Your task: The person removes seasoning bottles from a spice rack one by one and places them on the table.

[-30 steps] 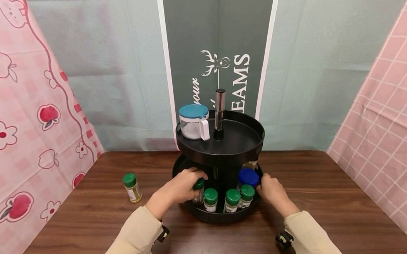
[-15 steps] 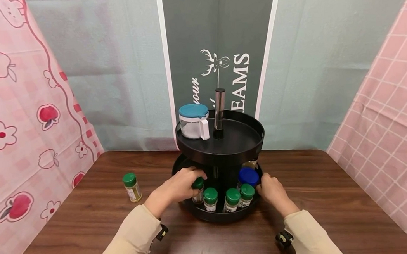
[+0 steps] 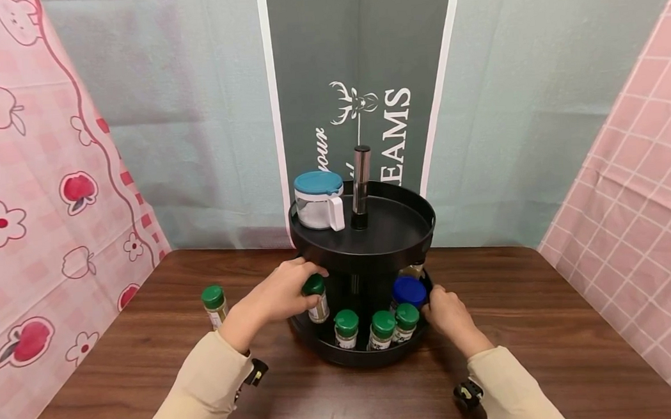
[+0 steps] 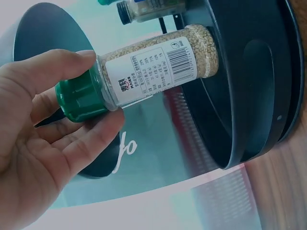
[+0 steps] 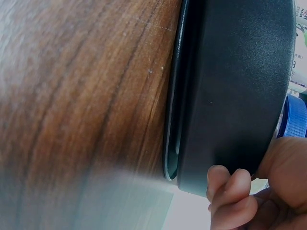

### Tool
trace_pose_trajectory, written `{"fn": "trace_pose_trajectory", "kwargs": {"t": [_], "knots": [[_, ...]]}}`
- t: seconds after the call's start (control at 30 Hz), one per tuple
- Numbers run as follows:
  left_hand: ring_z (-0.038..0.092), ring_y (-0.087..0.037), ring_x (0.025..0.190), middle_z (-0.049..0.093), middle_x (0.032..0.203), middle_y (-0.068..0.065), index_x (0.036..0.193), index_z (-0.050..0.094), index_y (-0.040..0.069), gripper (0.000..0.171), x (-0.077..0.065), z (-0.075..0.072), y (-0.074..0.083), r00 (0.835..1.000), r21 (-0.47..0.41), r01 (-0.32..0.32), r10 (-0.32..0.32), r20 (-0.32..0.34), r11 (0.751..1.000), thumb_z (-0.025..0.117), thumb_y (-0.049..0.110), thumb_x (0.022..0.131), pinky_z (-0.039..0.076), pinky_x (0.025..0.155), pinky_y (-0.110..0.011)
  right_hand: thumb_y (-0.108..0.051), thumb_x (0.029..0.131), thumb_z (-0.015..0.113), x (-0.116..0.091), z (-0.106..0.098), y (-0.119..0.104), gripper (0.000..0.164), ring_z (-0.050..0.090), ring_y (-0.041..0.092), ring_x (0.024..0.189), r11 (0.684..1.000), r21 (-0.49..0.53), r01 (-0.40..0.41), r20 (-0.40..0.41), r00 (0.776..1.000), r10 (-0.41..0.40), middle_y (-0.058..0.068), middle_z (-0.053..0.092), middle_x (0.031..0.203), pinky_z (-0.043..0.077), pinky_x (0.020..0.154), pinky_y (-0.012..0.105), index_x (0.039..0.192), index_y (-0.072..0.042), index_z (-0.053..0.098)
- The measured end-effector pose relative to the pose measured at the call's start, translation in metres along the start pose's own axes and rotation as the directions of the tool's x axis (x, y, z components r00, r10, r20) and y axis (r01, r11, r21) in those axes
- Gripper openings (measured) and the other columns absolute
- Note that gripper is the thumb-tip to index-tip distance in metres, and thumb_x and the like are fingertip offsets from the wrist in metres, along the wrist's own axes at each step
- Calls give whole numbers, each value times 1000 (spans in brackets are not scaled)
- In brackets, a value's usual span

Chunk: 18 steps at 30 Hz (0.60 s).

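Note:
My left hand (image 3: 274, 294) pinches a spice jar (image 4: 158, 67) by its green lid, thumb on one side and fingers on the other. Pale seeds fill the jar, and its white label carries a barcode. Its bottom end overlaps the lower tray's wall in the left wrist view. At the right side of the two-tier black turntable (image 3: 373, 358), my right hand (image 3: 450, 316) grips the lower tray's rim, fingertips against the outer wall (image 5: 240, 86). Several green-lidded jars, including a front jar (image 3: 384, 328), stand in that tray beside a blue-lidded jar (image 3: 410, 291).
On the upper tier (image 3: 391, 232) sits a clear canister (image 3: 319, 201) with a blue lid and white handle, left of the metal post (image 3: 361, 185). Another green-lidded jar (image 3: 214, 301) stands on the wooden table (image 3: 521, 326) at the left. Cloths hang behind and on both sides.
My left hand has lifted the seed jar up and to the left, away from the front jars in the lower tray. The right hand stays at the rim.

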<state>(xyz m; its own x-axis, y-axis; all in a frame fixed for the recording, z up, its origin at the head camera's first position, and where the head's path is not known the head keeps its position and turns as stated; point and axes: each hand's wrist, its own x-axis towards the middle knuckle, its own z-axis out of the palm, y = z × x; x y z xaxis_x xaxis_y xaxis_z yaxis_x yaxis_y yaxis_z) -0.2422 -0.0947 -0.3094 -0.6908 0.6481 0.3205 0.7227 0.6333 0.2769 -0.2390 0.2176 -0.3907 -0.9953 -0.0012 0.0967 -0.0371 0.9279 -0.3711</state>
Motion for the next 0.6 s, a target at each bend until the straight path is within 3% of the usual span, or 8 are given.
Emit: {"fn": "trace_pose_trajectory", "kwargs": {"t": [0.37,0.6], "knots": [[50,-17,80,59,99,-11,105,62,1,34,-1,0,-2,1000,-3,-4,4,12,1000,68,12,73,47,66,-33,-7,79,54,-1,-1,1,25,55,36,67,1000,-5,5,12,1000,-5,27,55,75,46,56,47,93,13,49],[50,-16,79,59,102,-10,107,61,3,34,-5,-5,-6,1000,0,17,-17,1,1000,67,14,75,46,66,-34,-8,79,55,0,-1,0,28,56,41,71,1000,-1,5,10,1000,-5,31,56,79,47,58,50,95,14,48]]}}
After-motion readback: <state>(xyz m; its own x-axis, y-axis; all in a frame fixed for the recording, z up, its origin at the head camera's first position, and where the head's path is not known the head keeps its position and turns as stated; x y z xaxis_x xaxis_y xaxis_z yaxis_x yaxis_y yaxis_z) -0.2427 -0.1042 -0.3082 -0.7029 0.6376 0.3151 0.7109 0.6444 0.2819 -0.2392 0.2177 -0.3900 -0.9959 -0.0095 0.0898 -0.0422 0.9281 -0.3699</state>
